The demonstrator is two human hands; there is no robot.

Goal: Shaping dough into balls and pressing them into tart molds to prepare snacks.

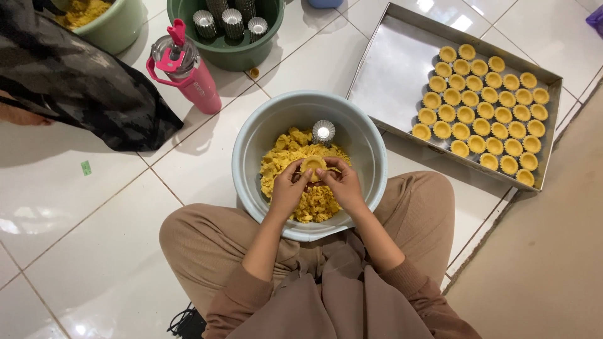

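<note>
Both hands meet over the grey bowl (pixel 251 135): the left hand (pixel 287 188) and right hand (pixel 342 183) have fingers clamped on a small round dough piece (pixel 312 165), held between them at equal reach, above the yellow dough (pixel 314 204).

This looks like a home floor used for baking: glossy white floor tiles (pixel 81 207) fill the frame, with a metal baking tray (pixel 389 75) of small pastry shells (pixel 480 107) at upper right, a dough bowl (pixel 251 144) at centre and a pink water bottle (pixel 188 69) at upper left.
</note>
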